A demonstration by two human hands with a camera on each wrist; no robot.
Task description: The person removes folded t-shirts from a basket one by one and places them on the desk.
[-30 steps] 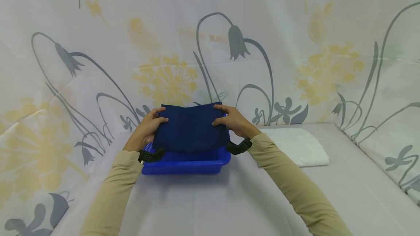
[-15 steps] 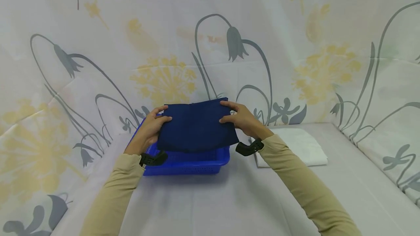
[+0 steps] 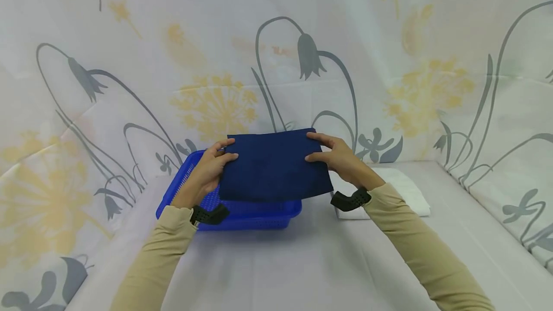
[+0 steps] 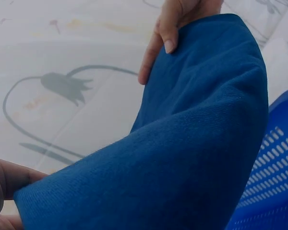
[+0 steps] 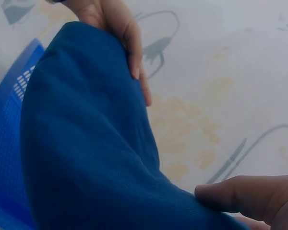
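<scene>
A dark blue folded cloth point(image 3: 274, 167) hangs stretched between my two hands, in front of and above a blue plastic basket. My left hand point(image 3: 207, 169) pinches its left side near the upper corner, thumb in front. On the opposite side my right hand point(image 3: 341, 160) grips the upper right corner between thumb and fingers. The left wrist view shows the cloth point(image 4: 182, 129) sagging in soft creases between the hands. In the right wrist view the thumb point(image 5: 240, 194) lies along the cloth's edge.
The blue perforated basket point(image 3: 259, 220) stands on the white-covered table point(image 3: 276, 272), partly hidden behind the cloth and left arm. A folded white cloth point(image 3: 399, 191) lies to the right, partly behind the right arm. A flower-patterned sheet point(image 3: 276, 61) forms the backdrop.
Both hands have moved right with the blue cloth, the right hand farther, so the cloth is drawn wider and flatter. More of the basket's left side shows.
</scene>
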